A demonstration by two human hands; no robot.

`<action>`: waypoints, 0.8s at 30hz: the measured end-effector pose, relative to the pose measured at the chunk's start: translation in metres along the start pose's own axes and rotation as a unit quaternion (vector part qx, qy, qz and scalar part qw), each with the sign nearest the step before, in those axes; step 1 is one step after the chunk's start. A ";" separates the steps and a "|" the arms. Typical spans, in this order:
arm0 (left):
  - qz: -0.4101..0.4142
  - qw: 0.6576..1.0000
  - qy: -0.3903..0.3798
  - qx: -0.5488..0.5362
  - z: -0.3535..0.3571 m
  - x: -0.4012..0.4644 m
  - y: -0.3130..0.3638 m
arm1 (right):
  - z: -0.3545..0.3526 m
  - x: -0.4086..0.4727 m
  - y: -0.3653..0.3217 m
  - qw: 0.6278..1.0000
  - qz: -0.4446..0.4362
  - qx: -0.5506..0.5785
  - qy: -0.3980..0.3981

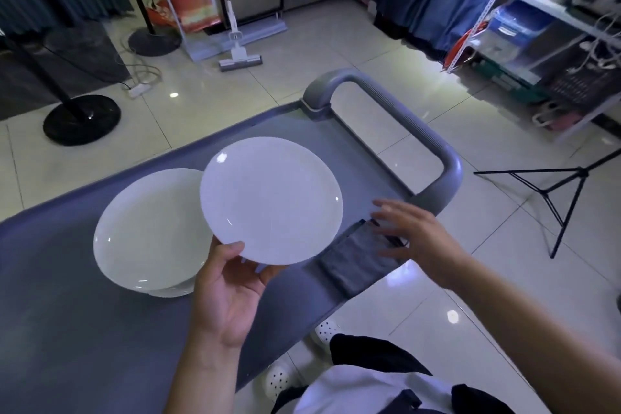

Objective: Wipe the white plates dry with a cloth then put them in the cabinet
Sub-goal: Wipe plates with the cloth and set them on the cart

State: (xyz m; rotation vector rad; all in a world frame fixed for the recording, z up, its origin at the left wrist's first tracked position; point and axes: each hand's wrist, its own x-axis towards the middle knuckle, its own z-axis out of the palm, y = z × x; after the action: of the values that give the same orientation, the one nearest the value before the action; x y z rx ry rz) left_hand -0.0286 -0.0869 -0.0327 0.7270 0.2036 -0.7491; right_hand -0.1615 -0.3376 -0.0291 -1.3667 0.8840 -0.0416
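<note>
Over grey cart [100, 329], white plate [272, 202] pinched in left hand [228, 292] fingers; right hand [416, 235] fingers spread above dark cloth [359, 262].

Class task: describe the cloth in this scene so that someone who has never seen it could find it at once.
Start at the grey cart with the looped handle. Near the handle end, at the cart's near edge, a dark grey folded cloth lies flat, beside the raised white plate and under the right hand's open fingers. It is the only soft, dark, rectangular item; its neighbours are round white plates.

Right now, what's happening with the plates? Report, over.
Left hand holds one white plate. Right hand open above grey cloth. Plate stack waits on cart. Nothing blocking.
</note>
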 end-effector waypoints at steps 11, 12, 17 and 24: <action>-0.109 0.993 0.049 0.022 0.000 -0.016 -0.043 | -0.024 0.027 -0.017 0.990 0.120 0.060 -0.033; -0.120 0.991 0.052 0.025 -0.002 -0.016 -0.048 | -0.026 0.030 -0.012 0.988 0.134 0.060 -0.036; -0.145 0.979 0.087 0.113 -0.014 -0.008 -0.066 | -0.030 0.056 0.013 0.973 0.222 0.060 -0.028; -0.117 0.971 0.132 0.161 -0.017 0.050 -0.076 | -0.028 0.121 0.009 0.973 0.220 0.044 -0.046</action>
State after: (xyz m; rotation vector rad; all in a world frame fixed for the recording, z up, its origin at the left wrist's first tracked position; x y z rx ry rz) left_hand -0.0426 -0.1412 -0.1060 1.1280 0.4219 -0.9206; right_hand -0.0981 -0.4200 -0.0978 -1.0569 1.0757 0.3191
